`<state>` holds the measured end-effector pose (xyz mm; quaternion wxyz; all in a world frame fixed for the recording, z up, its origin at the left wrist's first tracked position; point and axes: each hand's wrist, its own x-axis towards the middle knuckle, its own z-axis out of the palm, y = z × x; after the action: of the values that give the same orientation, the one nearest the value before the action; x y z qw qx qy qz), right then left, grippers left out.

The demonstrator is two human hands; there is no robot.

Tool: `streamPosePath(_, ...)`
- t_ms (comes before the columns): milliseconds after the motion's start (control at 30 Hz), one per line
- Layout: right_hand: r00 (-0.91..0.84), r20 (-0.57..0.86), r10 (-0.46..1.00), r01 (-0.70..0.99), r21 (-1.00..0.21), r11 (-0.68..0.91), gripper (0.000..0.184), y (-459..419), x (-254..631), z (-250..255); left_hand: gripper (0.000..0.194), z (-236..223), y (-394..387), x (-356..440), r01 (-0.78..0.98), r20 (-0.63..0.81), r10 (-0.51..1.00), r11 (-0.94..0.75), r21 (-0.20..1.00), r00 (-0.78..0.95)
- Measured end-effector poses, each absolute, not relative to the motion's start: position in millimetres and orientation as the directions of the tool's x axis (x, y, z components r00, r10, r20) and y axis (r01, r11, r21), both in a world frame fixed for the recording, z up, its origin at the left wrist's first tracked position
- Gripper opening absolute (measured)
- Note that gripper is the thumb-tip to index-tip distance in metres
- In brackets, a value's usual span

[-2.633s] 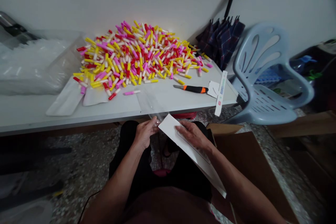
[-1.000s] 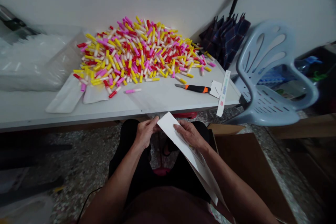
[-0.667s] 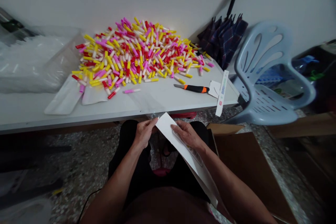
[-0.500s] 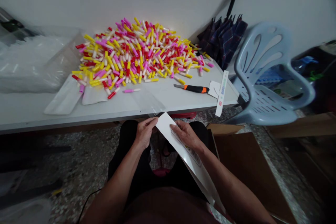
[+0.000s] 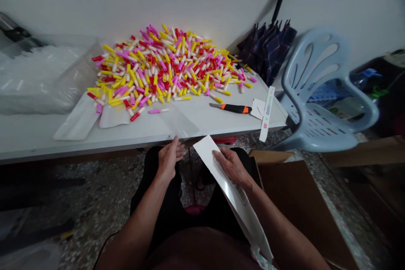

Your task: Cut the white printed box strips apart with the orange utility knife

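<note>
My right hand grips a long white printed plastic bag near its upper end; the bag slants down over my lap toward the lower right. Beside it, my left hand is open, fingers apart, with nothing in it, just below the table's front edge. A clear plastic sleeve lies on the white table and overhangs that edge. Behind it spreads a large heap of small two-tone plastic tubes, each white with yellow, red or pink.
An orange-and-black utility knife lies beside a white paper strip. A big clear bag fills the table's left. On the right stand a folded umbrella, a grey-blue chair seat and a cardboard box.
My left hand has let go of the bag's upper end and moved slightly left, its fingers opening. My right hand has shifted a little right with the bag.
</note>
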<state>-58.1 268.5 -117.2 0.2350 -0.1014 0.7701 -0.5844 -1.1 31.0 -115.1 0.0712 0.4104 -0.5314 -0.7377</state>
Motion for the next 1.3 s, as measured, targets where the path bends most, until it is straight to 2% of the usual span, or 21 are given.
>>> streamPosePath(100,-0.895,-0.209,-0.394,0.098,-0.954,0.283,0.048,271,-51,-102,0.069,-111,44,16,-0.245,-0.424,-0.566,-0.367,0.897,-0.707)
streamPosePath(233,-0.884,-0.165,-0.438,0.038,-0.958,0.283,0.044,266,-39,-78,0.056,-93,74,27,-0.131,-0.287,-0.243,-0.507,0.852,-0.926)
streamPosePath(300,-0.875,-0.159,-0.457,0.030,-0.960,0.277,0.043,264,-33,-69,0.047,-86,85,24,-0.126,-0.279,-0.186,-0.574,0.809,-0.942)
streamPosePath(400,-0.871,-0.136,-0.471,-0.004,-0.959,0.285,0.043,263,-26,-57,0.044,-82,90,18,-0.115,-0.294,-0.264,-0.533,0.838,-0.919)
streamPosePath(600,-0.909,0.006,-0.416,-0.108,-0.969,0.223,0.039,261,-23,-34,0.040,-71,89,31,-0.107,-0.191,-0.298,-0.276,0.955,-0.935)
streamPosePath(767,-0.916,-0.045,-0.399,-0.035,-0.981,0.192,0.046,254,-23,-27,0.041,-61,97,42,-0.118,-0.195,-0.324,-0.242,0.963,-0.926)
streamPosePath(933,-0.913,-0.088,-0.399,0.027,-0.987,0.156,0.050,249,-18,-24,0.044,-68,101,48,-0.095,-0.164,-0.421,-0.180,0.979,-0.892)
streamPosePath(1133,-0.882,-0.065,-0.467,-0.066,-0.964,0.258,0.047,250,-18,-32,0.051,-71,98,45,-0.083,-0.080,-0.541,-0.018,0.996,-0.837)
streamPosePath(1200,-0.888,-0.043,-0.458,-0.104,-0.951,0.291,0.048,250,-18,-39,0.054,-72,94,44,-0.100,-0.097,-0.536,-0.023,0.995,-0.839)
streamPosePath(1300,-0.897,-0.025,-0.441,-0.126,-0.943,0.310,0.051,244,-18,-48,0.044,-74,85,42,-0.042,-0.138,-0.452,-0.216,0.975,-0.881)
